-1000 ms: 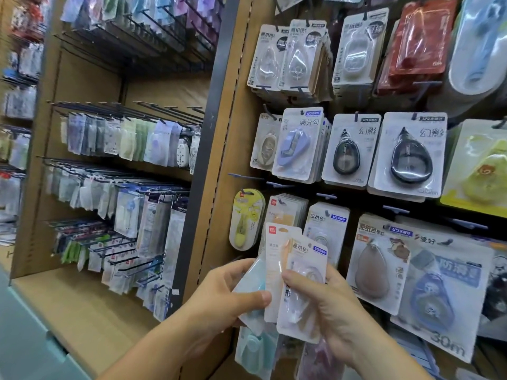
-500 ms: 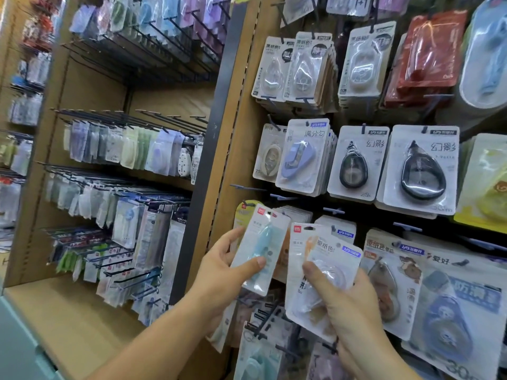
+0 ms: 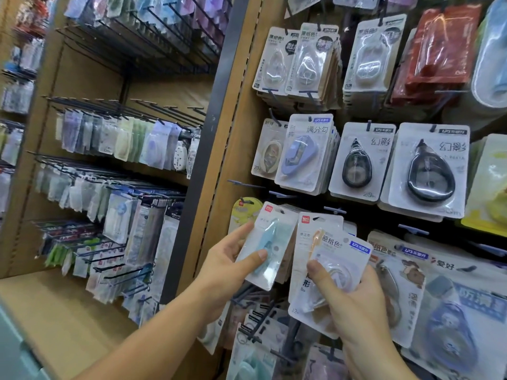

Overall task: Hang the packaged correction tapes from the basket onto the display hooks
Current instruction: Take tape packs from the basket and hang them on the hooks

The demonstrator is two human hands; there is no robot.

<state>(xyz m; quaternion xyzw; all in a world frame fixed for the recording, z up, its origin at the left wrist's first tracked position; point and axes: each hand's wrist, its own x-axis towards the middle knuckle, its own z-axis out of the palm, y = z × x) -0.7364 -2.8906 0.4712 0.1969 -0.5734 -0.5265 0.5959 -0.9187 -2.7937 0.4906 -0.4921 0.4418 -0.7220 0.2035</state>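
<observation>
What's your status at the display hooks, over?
Left hand grips blue tape pack, held just below a hook tip. Right hand grips two more packs, fanned. Nothing blocking it.

Stationery packets (image 3: 153, 144) hang above a wooden shelf (image 3: 68, 311).

View: single, head-worn, wide-angle.
Facing: forward and slightly down, obliquely at the display panel (image 3: 244, 133) from near its left edge.
Nearness: close; left hand (image 3: 225, 272) with blue pack (image 3: 267, 242) and right hand (image 3: 356, 305) with white packs (image 3: 340, 259) sit low in frame, before the panel's lower rows.
Left side: farther shelf bay (image 3: 90, 78), blurred.
</observation>
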